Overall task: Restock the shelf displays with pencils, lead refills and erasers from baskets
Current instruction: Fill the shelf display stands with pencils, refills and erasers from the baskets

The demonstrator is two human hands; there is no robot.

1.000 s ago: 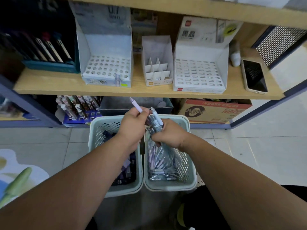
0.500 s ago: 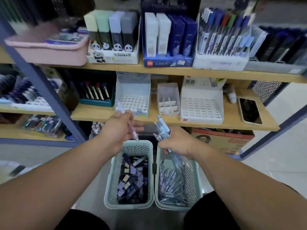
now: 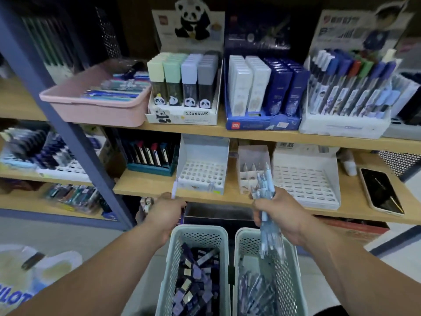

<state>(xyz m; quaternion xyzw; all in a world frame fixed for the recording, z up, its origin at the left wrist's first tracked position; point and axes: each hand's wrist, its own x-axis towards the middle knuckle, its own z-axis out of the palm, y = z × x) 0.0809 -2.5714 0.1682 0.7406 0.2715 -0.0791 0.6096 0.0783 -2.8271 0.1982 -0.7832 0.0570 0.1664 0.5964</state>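
My left hand (image 3: 165, 213) holds a single pale lilac pencil (image 3: 173, 189), its tip pointing up just left of the white display with round holes (image 3: 201, 172). My right hand (image 3: 279, 215) grips a bunch of light blue wrapped pencils (image 3: 264, 185) below the small divided white box (image 3: 249, 176). Under my hands stand two pale green baskets: the left basket (image 3: 196, 233) holds dark blue and lilac small packs, and the right basket (image 3: 293, 270) holds more wrapped pencils.
A white slotted display (image 3: 305, 181) stands empty at the right of the middle shelf, beside a phone (image 3: 381, 193). The upper shelf carries a pink tray (image 3: 95, 106), panda boxes (image 3: 184, 87), blue boxes (image 3: 264, 92) and pens (image 3: 348, 87). A blue upright post (image 3: 68, 133) stands left.
My view has tilted up, showing the upper shelf. My hands have moved apart; the left hand pulled one pencil from the bunch and carried it up toward the round-hole display.
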